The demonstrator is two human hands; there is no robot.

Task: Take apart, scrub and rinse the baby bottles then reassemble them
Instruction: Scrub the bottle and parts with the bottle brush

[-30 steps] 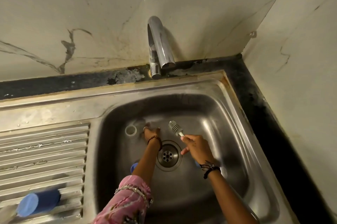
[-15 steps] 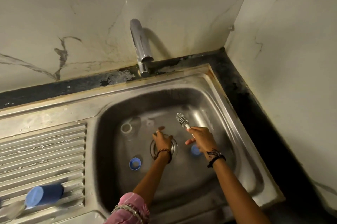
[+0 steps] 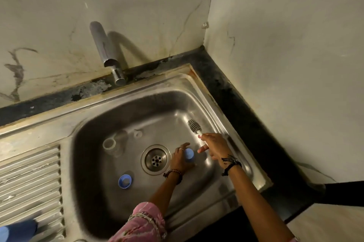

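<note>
Left hand (image 3: 180, 160) is down on the floor of the stainless steel sink basin (image 3: 94, 192), fingers curled round a small round blue plastic bottle part (image 3: 189, 153), just right of the round metal drain strainer (image 3: 156, 159). Looks like a cap or collar to me, can't say which. My guess is it's being picked up as the next piece to scrub.

Right hand (image 3: 214, 148) pinches the white handle of a grey ribbed silicone bottle brush (image 3: 194, 126), bristle head tilted up and away toward the back right of the basin, index finger sticking out. Makes sense, keeps the brush ready while the other hand fetches the part.

Rest of the bits are spread over the basin floor: a clear plastic bottle body lying on its side (image 3: 113, 143) at back left, a small pale ring (image 3: 137, 133) near it, and a blue screw collar with its open side up (image 3: 124, 181) front left. Probably left there so they stay under the chrome tap (image 3: 107, 52) for rinsing. No water running that I can see.

Over on the ribbed steel draining board (image 3: 29, 178) there's a dark blue cylinder with a lighter blue end (image 3: 17, 229), half out of view.
</note>
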